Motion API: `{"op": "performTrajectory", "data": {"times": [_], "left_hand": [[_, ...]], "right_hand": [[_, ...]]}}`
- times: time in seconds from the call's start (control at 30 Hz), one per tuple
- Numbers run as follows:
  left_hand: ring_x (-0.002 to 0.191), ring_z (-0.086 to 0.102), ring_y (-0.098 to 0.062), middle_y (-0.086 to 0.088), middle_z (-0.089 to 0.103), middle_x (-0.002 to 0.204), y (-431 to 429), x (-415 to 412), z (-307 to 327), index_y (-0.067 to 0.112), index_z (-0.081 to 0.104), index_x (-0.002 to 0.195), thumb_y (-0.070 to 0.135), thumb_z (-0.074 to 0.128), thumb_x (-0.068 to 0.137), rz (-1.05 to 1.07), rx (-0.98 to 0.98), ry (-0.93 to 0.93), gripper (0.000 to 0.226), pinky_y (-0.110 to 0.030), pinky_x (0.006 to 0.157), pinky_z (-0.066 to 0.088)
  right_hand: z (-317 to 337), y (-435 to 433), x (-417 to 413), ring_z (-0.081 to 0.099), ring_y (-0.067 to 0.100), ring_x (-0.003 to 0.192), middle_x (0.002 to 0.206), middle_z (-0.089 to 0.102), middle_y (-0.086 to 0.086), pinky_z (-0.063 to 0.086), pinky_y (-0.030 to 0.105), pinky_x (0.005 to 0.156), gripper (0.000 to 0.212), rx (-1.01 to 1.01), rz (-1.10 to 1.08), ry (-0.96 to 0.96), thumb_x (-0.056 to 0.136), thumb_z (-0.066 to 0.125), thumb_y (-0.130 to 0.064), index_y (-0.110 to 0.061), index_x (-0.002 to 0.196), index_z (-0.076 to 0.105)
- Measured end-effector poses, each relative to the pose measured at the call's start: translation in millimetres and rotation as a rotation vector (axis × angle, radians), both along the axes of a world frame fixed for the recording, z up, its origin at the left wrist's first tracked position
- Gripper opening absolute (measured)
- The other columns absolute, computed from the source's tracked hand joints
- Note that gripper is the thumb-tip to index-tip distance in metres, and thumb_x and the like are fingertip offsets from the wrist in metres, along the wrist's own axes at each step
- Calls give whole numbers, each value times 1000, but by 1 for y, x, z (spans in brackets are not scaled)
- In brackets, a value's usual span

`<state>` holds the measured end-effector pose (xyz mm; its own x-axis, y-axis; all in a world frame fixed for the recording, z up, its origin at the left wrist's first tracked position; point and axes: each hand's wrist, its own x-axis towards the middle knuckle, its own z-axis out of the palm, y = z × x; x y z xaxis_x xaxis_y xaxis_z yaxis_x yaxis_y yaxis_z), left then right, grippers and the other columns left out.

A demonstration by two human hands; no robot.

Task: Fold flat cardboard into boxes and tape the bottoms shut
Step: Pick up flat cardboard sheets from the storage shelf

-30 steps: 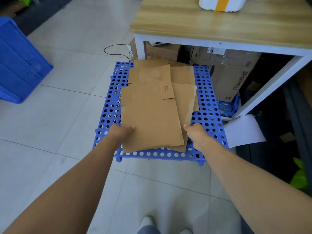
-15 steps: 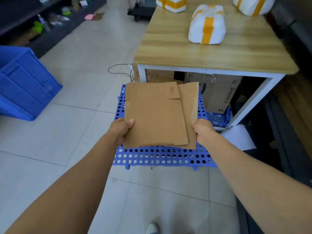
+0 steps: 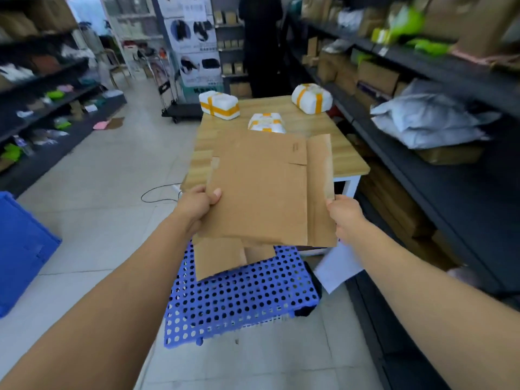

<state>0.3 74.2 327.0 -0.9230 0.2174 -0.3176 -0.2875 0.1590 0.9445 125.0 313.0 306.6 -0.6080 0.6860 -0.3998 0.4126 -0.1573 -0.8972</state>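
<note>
Flat brown cardboard (image 3: 261,192), creased and slotted, in overlapping sheets

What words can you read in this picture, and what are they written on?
No text here can be read for sure.
Small print near the top of the flat cardboard: too small to read.
Writing on the poster at the back of the room: too blurred to read.

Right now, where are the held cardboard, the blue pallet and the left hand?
held cardboard (image 3: 261,192): head view, centre of front face.
blue pallet (image 3: 244,299): head view, bare perforated top.
left hand (image 3: 195,201): head view, back of the hand.
</note>
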Motion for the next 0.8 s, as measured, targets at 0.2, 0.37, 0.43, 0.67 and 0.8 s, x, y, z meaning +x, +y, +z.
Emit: {"op": "performTrajectory", "data": {"times": [0.2,0.37,0.43,0.67,0.8], "left_hand": [[72,60,-17,-2,63,86,43,10,37,17,57,88,16,53,98,-250,39,39,10,-30,59,47],[74,59,-18,-4,63,89,88,38,46,15,58,98,15,52,98,-500,81,64,6,-32,62,46],[75,58,-18,-2,62,88,113,59,44,15,57,97,17,51,98,-606,75,66,7,-32,63,46],[91,60,-26,-8,65,105,199,184,30,16,60,100,24,55,97,-965,34,76,10,-39,78,48],[94,59,-28,-8,64,106,241,280,31,15,59,104,25,55,97,-1143,25,84,13,-40,79,47]], "right_hand": [[49,19,81,54,24,88,116,62,23,44,30,78,26,167,-251,26,98,41,-9,0,110,63],[63,11,166,50,18,81,100,64,12,48,31,74,29,180,-528,17,99,40,-8,-3,117,62],[65,4,206,50,20,85,108,65,16,50,38,87,28,168,-641,9,99,41,-9,-5,114,64],[63,-10,372,46,21,79,116,62,28,53,45,89,30,193,-989,-71,95,41,-7,6,112,62],[67,-25,471,56,28,90,123,61,21,49,40,87,31,211,-1176,-124,95,39,-6,4,115,61]]}}
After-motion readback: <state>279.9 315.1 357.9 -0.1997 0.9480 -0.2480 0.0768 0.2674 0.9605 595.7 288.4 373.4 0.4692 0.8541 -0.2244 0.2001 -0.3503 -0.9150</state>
